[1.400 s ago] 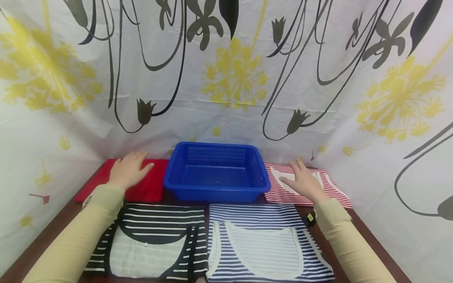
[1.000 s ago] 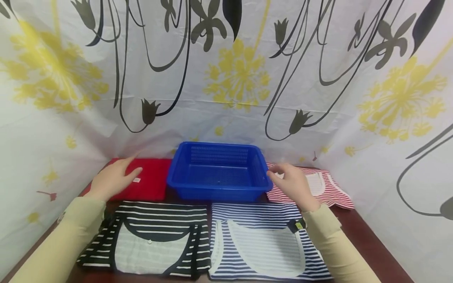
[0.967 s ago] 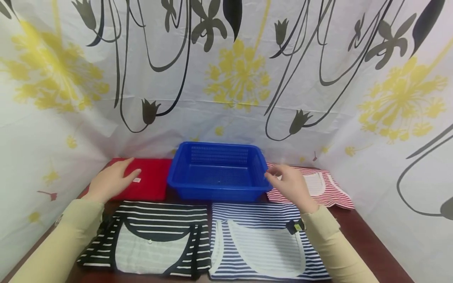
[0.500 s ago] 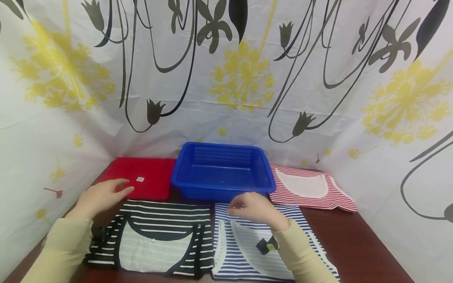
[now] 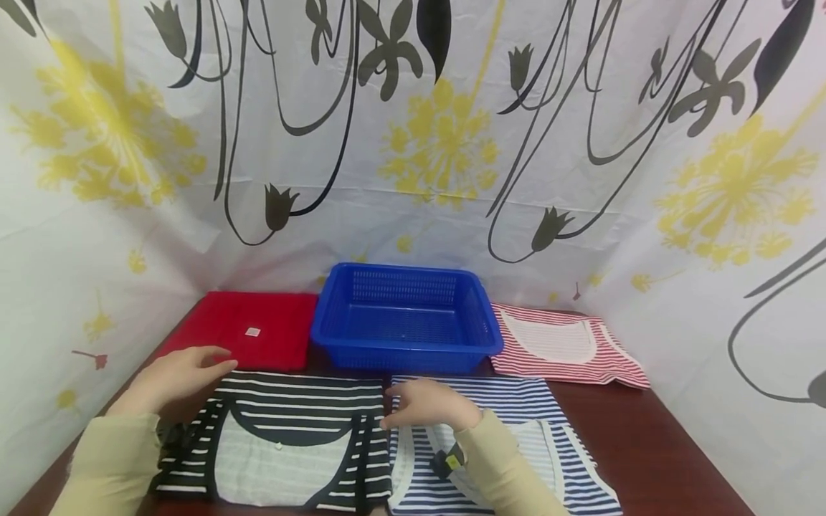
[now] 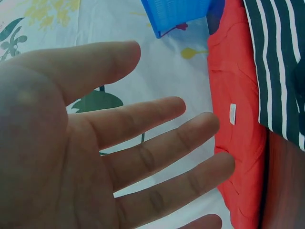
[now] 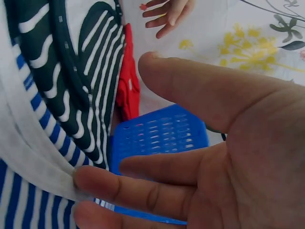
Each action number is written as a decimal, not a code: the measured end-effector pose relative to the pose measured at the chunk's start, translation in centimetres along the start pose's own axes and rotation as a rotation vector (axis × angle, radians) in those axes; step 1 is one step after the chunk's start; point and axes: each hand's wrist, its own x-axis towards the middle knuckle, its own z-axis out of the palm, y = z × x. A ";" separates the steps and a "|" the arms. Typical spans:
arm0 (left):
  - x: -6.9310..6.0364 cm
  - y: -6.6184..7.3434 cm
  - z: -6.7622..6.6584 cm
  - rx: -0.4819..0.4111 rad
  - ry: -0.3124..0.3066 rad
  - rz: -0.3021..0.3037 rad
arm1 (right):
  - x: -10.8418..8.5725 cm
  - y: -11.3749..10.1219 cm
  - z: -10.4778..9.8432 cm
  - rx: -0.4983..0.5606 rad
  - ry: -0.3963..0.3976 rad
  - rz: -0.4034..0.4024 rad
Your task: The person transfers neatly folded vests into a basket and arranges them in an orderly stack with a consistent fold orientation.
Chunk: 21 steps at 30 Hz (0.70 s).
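left hand point(image 5: 174, 380), mine: fingers spread with gaps between them, thumb apart, nothing held; beside the far left corner of the black-and-white striped top, no contact that i can see.

right hand point(image 5: 429, 403), mine: fingers reaching left, thumb well off them, nothing held; over the left edge of the blue-and-white striped top. whether a fingertip touches cloth, i cannot tell.

black-and-white striped top point(image 5: 280, 437): near left, folded flat, pale front panel up.

blue-and-white striped top point(image 5: 538, 437): near right, folded flat, just beside it.

blue plastic basket point(image 5: 406, 357): far centre, nothing seen inside.

red folded garment point(image 5: 277, 315): far left, small white label point(image 5: 252, 332) showing.

red-and-white striped top point(image 5: 558, 340): far right, its near right corner rumpled.

risk, middle: a pinch by my right hand could catch both tops, their edges lying so close.

risk, near left: a one-corner hold could let the fold slip open; the cloth looks soft and loose.

risk, far: a careless reach could nudge the basket onto its close neighbours.
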 end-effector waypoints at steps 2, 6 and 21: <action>-0.2 -0.2 -0.1 -0.007 -0.007 -0.005 | 0.1 0.0 0.3 0.005 -0.001 0.012; -0.2 -0.7 -0.3 -0.029 -0.031 -0.027 | 0.4 0.1 0.7 -0.045 0.017 0.011; 0.2 -1.9 0.2 -0.095 -0.179 -0.120 | 0.5 -0.1 2.5 -0.118 0.041 0.101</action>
